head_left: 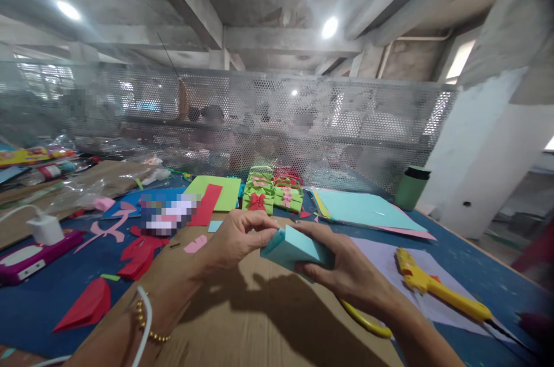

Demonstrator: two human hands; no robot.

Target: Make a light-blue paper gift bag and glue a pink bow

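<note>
Pale-blue folded paper piece (303,246) is over the brown cardboard sheet (242,315), right hand (344,260) gripping it, left hand (246,234) pinching its end. Shaping seems underway, likely calling next for steady pressure.

One folded blue piece (289,250); one glue gun (452,296); one green tumbler (410,191).

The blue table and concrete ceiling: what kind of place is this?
Probably a paper-craft workshop: I can see a folded light-blue paper piece, a yellow glue gun and small green handbag-like items.
</note>
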